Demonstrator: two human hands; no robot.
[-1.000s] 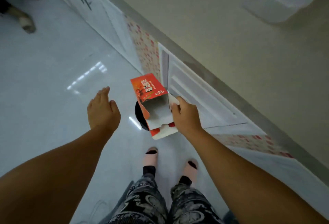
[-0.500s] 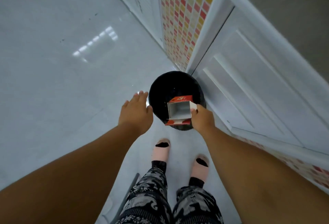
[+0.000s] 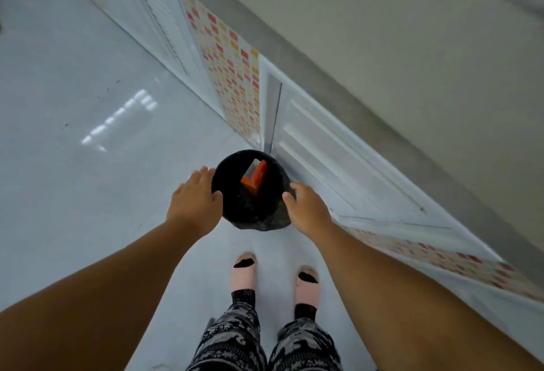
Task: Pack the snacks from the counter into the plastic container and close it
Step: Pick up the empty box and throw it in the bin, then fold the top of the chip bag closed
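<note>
Bin [image 3: 250,214] is flanked by both hands, seen from above. Left hand [image 3: 192,198] is spread flat beside the rim, fingers [image 3: 203,174] straight and relaxed, thumb tip just at the rim edge; nothing is held. Right hand [image 3: 309,207] is likewise open w/ fingers loosely extended toward the bin's far side, nothing gripped, though whether the fingertips touch the liner can't be told. Between the two sets of fingers, down inside the black bin, a red carton [image 3: 257,177] is seen lying tilted, white inner flap up. It's judged to be empty snack packaging, dumped so only the snacks go in the container. Hands are prob. hovering either side as a release posture, or to steady the bin. Container, counter top and snacks aren't in view, so packing progress can't be judged from here. Beyond the fingers, white cabinet doors [image 3: 338,164] and a tiled panel [image 3: 232,76] are seen; feet [image 3: 244,270] are planted just short of the bin.
</note>
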